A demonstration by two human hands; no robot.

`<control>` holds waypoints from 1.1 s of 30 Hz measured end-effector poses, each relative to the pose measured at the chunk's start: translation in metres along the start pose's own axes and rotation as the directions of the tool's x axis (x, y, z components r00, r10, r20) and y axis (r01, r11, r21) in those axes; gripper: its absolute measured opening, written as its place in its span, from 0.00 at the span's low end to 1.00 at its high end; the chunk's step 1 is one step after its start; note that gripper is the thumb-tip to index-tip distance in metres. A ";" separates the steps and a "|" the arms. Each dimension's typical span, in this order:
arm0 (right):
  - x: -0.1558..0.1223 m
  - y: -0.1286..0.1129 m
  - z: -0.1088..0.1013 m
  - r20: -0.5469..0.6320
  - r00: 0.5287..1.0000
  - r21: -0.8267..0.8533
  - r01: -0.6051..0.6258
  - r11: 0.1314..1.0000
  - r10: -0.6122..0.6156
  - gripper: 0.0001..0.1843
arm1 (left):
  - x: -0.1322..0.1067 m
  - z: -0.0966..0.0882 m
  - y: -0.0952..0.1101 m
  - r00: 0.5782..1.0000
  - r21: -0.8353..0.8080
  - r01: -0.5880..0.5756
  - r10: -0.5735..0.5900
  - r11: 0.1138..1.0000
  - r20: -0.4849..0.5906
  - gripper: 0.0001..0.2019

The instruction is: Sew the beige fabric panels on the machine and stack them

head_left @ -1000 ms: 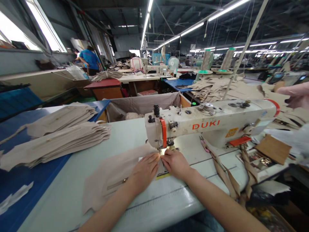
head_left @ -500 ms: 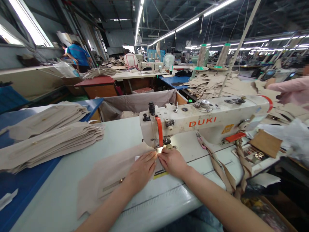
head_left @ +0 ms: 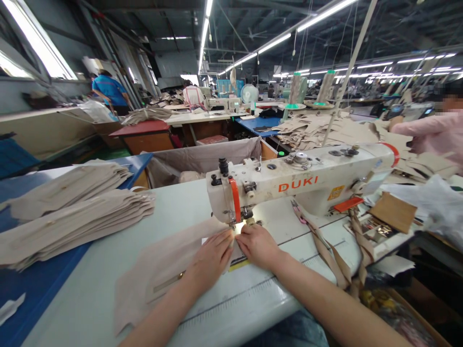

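Note:
A beige fabric piece [head_left: 159,270] with a zipper lies flat on the pale sewing table [head_left: 90,308], its far end under the needle of a white DUKI sewing machine [head_left: 300,185]. My left hand [head_left: 211,258] lies flat on the fabric, fingers stretched toward the needle. My right hand [head_left: 257,245] sits just right of it, fingers curled and pressed on the fabric's edge below the presser foot. The fingertips of both hands nearly touch under the machine's lamp.
Stacks of beige cut pieces [head_left: 72,212] rest on a blue surface at left. Beige strips [head_left: 325,250] hang from the machine's front. A cloth-lined bin [head_left: 202,156] stands behind the table. A person in a pink sleeve [head_left: 430,132] works at right; another in blue [head_left: 110,91] stands far back.
Both hands stay at the needle on the fabric with hardly any shift. The camera has drifted slightly, so the scene sits a little lower and more to the left.

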State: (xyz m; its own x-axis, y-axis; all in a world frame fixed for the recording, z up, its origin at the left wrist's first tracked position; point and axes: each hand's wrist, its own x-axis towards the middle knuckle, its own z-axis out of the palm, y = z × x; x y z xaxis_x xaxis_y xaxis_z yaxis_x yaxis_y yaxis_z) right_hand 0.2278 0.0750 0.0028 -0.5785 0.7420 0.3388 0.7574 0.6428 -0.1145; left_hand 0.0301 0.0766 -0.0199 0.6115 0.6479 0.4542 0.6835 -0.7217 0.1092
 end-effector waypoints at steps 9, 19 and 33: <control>0.001 -0.001 -0.001 0.002 1.000 -0.002 -0.007 1.000 0.007 0.12 | 0.001 -0.001 0.002 1.000 0.025 -0.013 0.013 1.000 -0.001 0.17; 0.001 0.000 -0.001 -0.017 1.000 -0.006 -0.006 1.000 0.006 0.12 | 0.015 -0.001 -0.009 0.997 0.073 0.042 -0.046 0.996 0.059 0.16; -0.011 0.001 0.006 -0.183 0.975 0.107 0.147 0.983 -0.125 0.11 | -0.052 -0.046 0.021 0.968 0.164 0.140 -0.170 0.977 0.186 0.23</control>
State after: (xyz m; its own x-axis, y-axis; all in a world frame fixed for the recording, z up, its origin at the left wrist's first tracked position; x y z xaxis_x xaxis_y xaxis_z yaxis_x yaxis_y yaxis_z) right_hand 0.2330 0.0682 -0.0068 -0.6036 0.6080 0.5158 0.6277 0.7612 -0.1628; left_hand -0.0057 0.0166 -0.0008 0.5498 0.7948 0.2570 0.8183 -0.5742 0.0254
